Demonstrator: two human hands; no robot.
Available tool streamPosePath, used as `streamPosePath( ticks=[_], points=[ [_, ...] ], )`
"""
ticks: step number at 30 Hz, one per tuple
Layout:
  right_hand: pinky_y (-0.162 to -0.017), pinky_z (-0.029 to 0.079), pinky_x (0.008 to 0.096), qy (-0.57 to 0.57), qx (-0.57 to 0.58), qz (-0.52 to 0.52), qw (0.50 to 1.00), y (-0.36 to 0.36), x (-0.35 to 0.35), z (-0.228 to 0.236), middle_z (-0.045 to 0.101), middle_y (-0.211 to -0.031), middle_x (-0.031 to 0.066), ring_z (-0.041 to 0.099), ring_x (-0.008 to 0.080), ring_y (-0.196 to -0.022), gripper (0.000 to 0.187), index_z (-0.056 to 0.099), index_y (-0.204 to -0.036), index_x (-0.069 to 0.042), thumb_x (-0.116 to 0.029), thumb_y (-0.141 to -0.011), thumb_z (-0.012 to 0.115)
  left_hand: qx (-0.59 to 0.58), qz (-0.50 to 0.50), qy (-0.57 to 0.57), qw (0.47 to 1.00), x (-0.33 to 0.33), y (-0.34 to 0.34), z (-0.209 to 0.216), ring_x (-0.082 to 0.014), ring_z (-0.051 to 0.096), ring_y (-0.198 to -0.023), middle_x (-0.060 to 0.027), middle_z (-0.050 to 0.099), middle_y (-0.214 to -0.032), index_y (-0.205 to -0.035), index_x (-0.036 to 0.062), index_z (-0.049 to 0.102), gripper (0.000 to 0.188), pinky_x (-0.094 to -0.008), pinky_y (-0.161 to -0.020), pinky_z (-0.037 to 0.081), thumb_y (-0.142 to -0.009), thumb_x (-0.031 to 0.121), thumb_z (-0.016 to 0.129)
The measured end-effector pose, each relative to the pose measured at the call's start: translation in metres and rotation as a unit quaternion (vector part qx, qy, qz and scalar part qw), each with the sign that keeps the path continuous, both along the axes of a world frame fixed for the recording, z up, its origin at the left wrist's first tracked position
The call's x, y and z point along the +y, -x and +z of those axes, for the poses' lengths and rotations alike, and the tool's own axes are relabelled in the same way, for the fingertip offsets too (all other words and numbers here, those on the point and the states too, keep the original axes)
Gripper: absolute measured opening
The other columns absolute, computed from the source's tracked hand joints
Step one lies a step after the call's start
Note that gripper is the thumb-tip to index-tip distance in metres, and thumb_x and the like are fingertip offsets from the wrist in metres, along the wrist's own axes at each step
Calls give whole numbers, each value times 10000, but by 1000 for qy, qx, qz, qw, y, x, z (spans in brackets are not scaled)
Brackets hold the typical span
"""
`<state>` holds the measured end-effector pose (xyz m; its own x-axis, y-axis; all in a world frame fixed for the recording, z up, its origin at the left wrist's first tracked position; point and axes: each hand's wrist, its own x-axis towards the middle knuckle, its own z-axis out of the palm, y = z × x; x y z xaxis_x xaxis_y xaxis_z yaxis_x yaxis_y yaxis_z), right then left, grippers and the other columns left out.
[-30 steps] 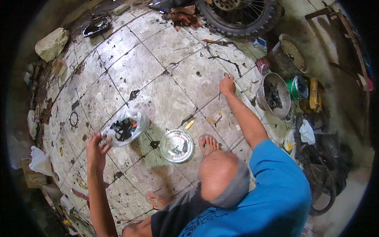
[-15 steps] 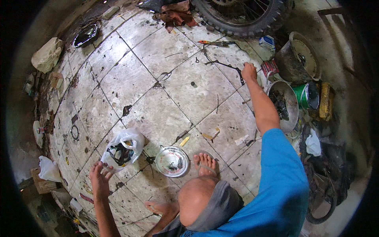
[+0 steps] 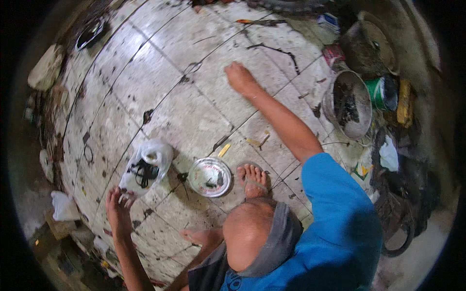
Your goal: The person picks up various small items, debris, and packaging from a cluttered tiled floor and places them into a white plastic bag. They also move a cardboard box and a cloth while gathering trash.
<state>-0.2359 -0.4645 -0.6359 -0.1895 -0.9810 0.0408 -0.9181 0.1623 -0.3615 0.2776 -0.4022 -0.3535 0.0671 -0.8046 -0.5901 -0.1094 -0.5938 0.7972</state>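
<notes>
My left hand (image 3: 119,208) pinches the near edge of a white plastic bag (image 3: 161,154) standing on the tiles. Through the bag's mouth, dark thin parts (image 3: 141,172) are visible. My right hand (image 3: 240,80) is down at the floor in the middle, slightly blurred, with its fingers curled together; whatever they grip is hidden. Beyond it to the right lies a thin, bent black strip, like a gasket (image 3: 279,51). A round silvery lid (image 3: 198,177) with dark bits on it rests between the bag and my foot.
At the right stand a metal bowl (image 3: 330,104) of dark parts, a grey bucket (image 3: 357,46), a green-and-white can (image 3: 376,92) and a yellow block (image 3: 404,104). An orange-tipped tool (image 3: 262,22) and a tyre (image 3: 291,5) are at the far side. Scraps litter the stained tiles (image 3: 165,87).
My right hand has moved left from beside the red box to the middle of the floor. My left hand stays at the bag. The whole view has shifted slightly.
</notes>
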Motion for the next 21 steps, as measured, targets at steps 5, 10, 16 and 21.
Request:
streamPosePath(
  ticks=[5,10,16,21],
  points=[
    [-856,526,495,-46,-39,39,997,8,23,30,664,-1054,222,639,391,-1013,213,693,-986,11,-71,-836,567,20,11,-13,1000,1,-12,-11,-198,682,-900,-49,639,-1041,-1080,87,565,192,-374,-849,552,-981,242,623],
    [-873,524,360,174,-212,-96,957,103,146,141,722,-1077,169,693,278,-974,312,703,-1155,-7,-105,-871,619,5,1,-10,1000,4,-9,-4,-165,680,-914,-34,642,-1030,-1086,91,568,203,-340,-830,544,-987,259,624],
    [-977,469,459,-51,277,-433,856,192,272,209,633,-1195,273,580,396,-1170,497,556,-1362,-21,-211,-915,658,16,-19,-19,1000,-3,-31,-10,-181,660,-950,-39,642,-1053,-1129,86,573,207,-356,-856,522,-996,244,590],
    [-946,478,459,5,168,-83,982,92,275,123,667,-1143,182,598,362,-1091,307,665,-1114,12,-68,-833,570,-10,-31,-30,999,-8,-18,-1,-162,681,-888,-32,649,-1009,-1070,97,568,138,-327,-804,536,-989,208,584]
  ],
)
